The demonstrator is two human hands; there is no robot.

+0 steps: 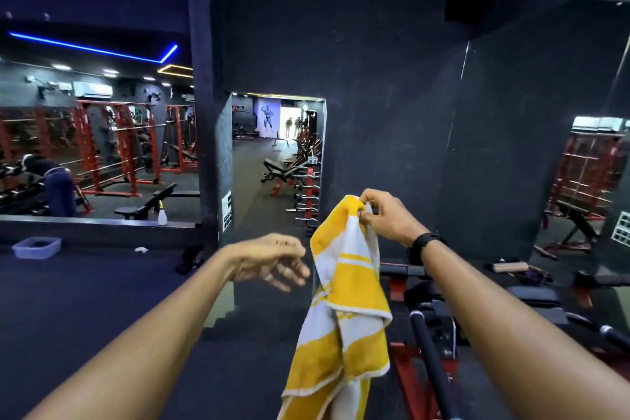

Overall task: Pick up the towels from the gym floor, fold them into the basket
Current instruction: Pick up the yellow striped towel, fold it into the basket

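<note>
A yellow and white striped towel [344,303] hangs down in front of me, bunched and twisted. My right hand [385,215] pinches its top corner at chest height, with a black band on the wrist. My left hand [272,262] hovers just left of the towel, fingers loosely spread, a small gap between it and the cloth, and it holds nothing. A pale plastic basket [36,246] sits on the dark floor far to the left, below the mirror.
A red and black gym machine [426,344] with a black bar stands close at the lower right. A small white item [141,250] lies on the floor by the mirror ledge, where a spray bottle [162,213] stands. A doorway opens straight ahead.
</note>
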